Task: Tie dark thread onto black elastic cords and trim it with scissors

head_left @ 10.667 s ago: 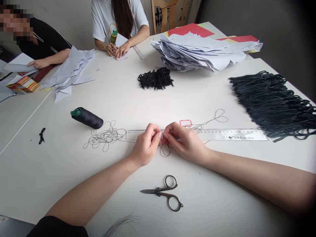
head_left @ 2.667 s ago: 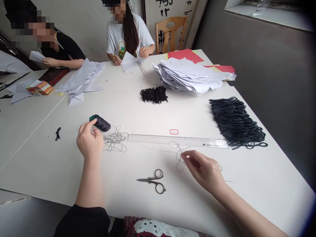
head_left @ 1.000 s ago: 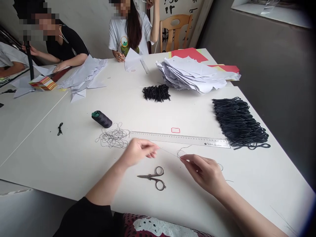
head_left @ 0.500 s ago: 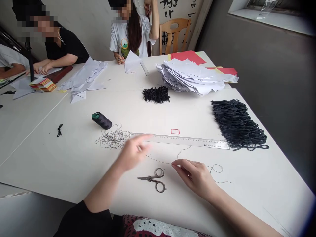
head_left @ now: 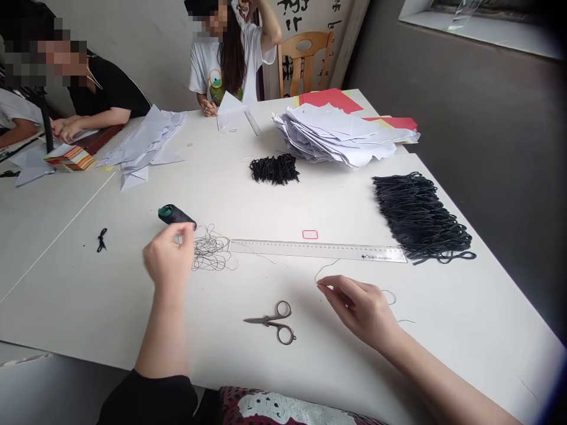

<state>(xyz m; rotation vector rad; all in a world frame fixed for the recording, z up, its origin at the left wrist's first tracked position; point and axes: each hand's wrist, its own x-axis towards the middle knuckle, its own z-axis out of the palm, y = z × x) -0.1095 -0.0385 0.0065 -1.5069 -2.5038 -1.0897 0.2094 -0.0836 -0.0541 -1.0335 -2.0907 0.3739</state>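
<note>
My right hand (head_left: pixel 361 307) is closed in a pinch on a thin dark thread (head_left: pixel 325 268), which curves up from the fingertips towards the ruler. My left hand (head_left: pixel 170 254), slightly blurred, is closed with thumb and forefinger together; whatever it may hold is too fine to make out. It is just below a black thread spool (head_left: pixel 175 215) lying on its side and overlaps the left edge of a tangle of thread (head_left: pixel 212 251). Between the hands, small metal scissors (head_left: pixel 270 321) lie on the table, blades slightly apart. A clear ruler (head_left: pixel 316 249) lies beyond them.
Bundled black cord loops (head_left: pixel 420 218) lie at the right, with a smaller black bunch (head_left: pixel 274 169) farther back. White papers (head_left: pixel 336 133) are heaped near the far edge. One small cord knot (head_left: pixel 102 239) lies left. Two co-workers sit across the white table (head_left: pixel 88 307).
My left hand has moved left, away from the right hand, to beside the spool, and its fingers have closed. My right hand stays pinched, nearly in place. The view has shifted slightly.
</note>
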